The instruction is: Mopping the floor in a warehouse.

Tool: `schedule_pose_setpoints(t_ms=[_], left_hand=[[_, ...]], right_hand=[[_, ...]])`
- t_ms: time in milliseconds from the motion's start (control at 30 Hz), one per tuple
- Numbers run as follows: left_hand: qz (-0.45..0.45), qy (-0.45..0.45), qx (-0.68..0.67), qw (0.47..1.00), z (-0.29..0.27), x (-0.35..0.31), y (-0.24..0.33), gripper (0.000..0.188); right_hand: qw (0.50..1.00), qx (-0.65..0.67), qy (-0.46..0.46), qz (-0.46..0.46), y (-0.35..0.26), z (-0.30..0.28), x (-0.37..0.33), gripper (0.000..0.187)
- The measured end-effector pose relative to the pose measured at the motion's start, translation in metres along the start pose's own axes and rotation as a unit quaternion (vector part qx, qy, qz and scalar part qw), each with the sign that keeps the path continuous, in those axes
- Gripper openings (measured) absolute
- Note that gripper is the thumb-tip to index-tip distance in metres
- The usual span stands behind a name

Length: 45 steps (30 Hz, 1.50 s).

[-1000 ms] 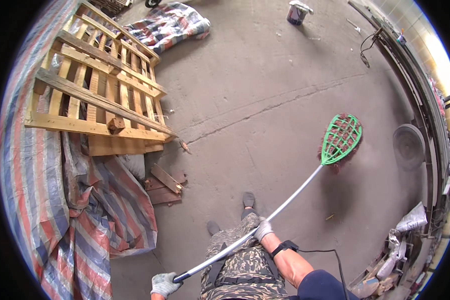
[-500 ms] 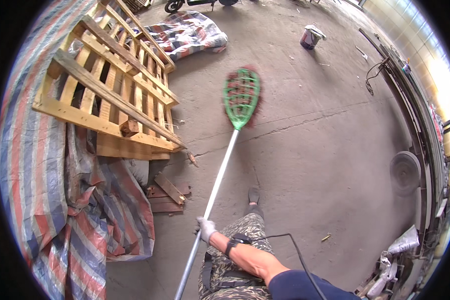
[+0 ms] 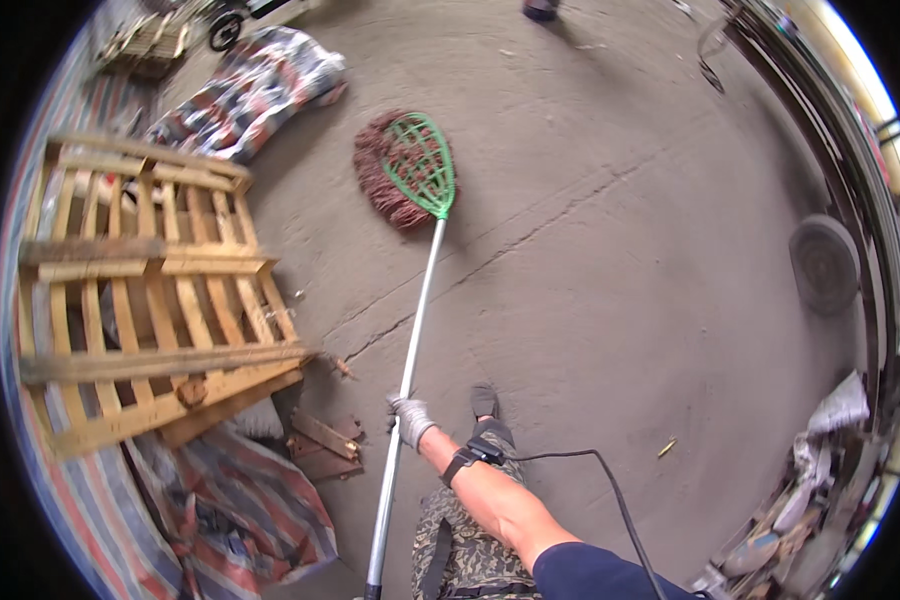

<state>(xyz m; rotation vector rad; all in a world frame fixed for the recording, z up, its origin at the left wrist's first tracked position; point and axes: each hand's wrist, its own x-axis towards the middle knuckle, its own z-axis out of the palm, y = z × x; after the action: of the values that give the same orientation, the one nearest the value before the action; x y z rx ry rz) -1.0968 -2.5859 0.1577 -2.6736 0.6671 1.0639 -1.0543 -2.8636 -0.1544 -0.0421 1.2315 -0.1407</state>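
My right hand (image 3: 410, 418), in a grey-white work glove, is wrapped round the silver pole of a long mop. The mop's green, open-lattice plastic head (image 3: 420, 165) lies ahead of me on the concrete floor. Its reddish-brown strands (image 3: 378, 170) spread out mostly to the left of the lattice. From the head the pole (image 3: 410, 350) slants back toward me, and its dark end leaves the picture at the lower edge. My left hand is out of sight. A black strap with a small device and a cable sits on my right wrist.
Wooden pallets (image 3: 160, 300) lean at the left over striped tarpaulin (image 3: 245, 510), with broken boards (image 3: 325, 440) beside them. Another crumpled tarp (image 3: 260, 90) lies farther off. Along the right wall are long bars, a grey disc (image 3: 824, 264) and piled scraps (image 3: 780, 540). A bucket (image 3: 541, 9) stands far ahead.
The view has turned to the right and tilted down. The mop head has swung left, its strands now trailing on its left side. My right hand keeps its grip on the pole.
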Motion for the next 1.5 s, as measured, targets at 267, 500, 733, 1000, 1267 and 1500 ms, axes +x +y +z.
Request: schedule_pose_setpoints(t_ms=[267, 500, 733, 1000, 1267, 1500], left_hand=[[0.250, -0.097, 0.129, 0.955, -0.053, 0.125, 0.186, 0.019], [0.372, -0.178, 0.239, 0.879, -0.024, 0.156, 0.265, 0.021], [0.381, -0.157, 0.263, 0.873, -0.071, 0.171, 0.194, 0.019], [0.251, -0.058, 0.284, 0.924, -0.141, 0.186, -0.028, 0.031], [0.233, 0.025, 0.298, 0.925, -0.240, 0.165, -0.074, 0.024], [0.260, 0.004, 0.376, 0.889, -0.220, 0.144, 0.051, 0.019]], right_hand=[[0.963, 0.146, 0.098, -0.203, -0.197, -0.163, 0.003, 0.020], [0.920, 0.191, 0.279, -0.196, -0.211, -0.329, -0.046, 0.018], [0.890, 0.332, 0.295, -0.104, -0.095, -0.290, -0.068, 0.024], [0.923, 0.358, 0.138, -0.044, 0.025, -0.086, -0.093, 0.024], [0.908, 0.408, -0.047, 0.084, 0.072, 0.008, -0.072, 0.028], [0.896, 0.440, -0.049, 0.015, 0.019, -0.059, -0.061, 0.018]])
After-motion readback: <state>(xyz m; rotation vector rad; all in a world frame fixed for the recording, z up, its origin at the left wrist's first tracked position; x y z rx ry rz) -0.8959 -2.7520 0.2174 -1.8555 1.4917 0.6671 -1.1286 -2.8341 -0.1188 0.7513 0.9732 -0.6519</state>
